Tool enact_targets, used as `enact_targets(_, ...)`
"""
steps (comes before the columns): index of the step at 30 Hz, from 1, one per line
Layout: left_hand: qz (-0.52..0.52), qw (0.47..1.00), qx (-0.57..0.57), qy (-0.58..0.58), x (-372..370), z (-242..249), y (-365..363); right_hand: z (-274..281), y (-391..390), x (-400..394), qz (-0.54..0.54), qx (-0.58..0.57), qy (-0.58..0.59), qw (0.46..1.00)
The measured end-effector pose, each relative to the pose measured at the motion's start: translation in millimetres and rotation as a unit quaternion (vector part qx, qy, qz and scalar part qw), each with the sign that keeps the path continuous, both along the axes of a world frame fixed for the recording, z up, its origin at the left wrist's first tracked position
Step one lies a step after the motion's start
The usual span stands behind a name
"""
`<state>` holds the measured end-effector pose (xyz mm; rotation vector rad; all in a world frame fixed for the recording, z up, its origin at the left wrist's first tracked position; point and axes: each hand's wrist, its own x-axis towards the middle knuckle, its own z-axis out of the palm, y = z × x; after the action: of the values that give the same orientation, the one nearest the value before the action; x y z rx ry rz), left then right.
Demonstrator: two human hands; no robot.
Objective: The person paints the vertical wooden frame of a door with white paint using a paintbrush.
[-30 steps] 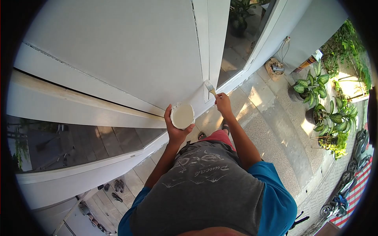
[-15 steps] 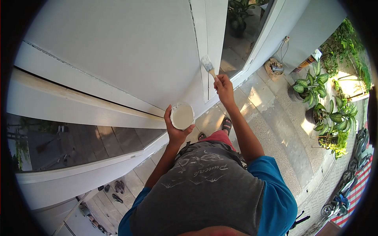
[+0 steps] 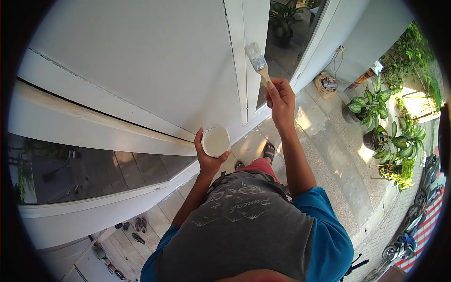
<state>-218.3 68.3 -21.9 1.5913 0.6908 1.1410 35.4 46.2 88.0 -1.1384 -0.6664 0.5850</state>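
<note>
A round white tub [image 3: 216, 141] of pale paint or paste sits in my left hand [image 3: 211, 159], whose fingers wrap round its side. My right hand [image 3: 281, 99] grips the wooden handle of a flat paintbrush [image 3: 258, 61]. The bristles are pale and point up and left, and the metal band is smeared with white. Behind the brush is the white frame beside the dark glass. The white wall panel [image 3: 141, 56] fills the upper left, with rough dark seams along its edges.
Potted plants [image 3: 371, 104] line the right side of the paved floor [image 3: 324, 141]. A sack with items [image 3: 326, 84] lies by the wall. Sandals [image 3: 141, 224] are at the lower left, a dark window [image 3: 94, 174] at the left, and motorbikes [image 3: 408, 230] at the far right.
My right hand has moved up and right with the brush, which now looks larger and nearer the glass frame. My left hand and the tub have shifted only slightly.
</note>
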Motion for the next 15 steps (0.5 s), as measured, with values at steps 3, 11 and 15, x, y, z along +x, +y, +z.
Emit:
enact_targets(3, 0.008, 1.000, 0.011, 0.003, 1, -1, 1, -27, 13, 5, 0.020, -0.002, -0.012, 1.000)
enact_targets(11, 0.006, 0.999, 0.032, -0.001, 3, 4, 0, -259, 10, 3, 0.005, -0.366, -0.061, 0.928)
enact_targets(15, 0.008, 1.000, 0.021, -0.003, 3, 1, -1, -203, 14, 2, -0.041, -0.356, -0.083, 0.930)
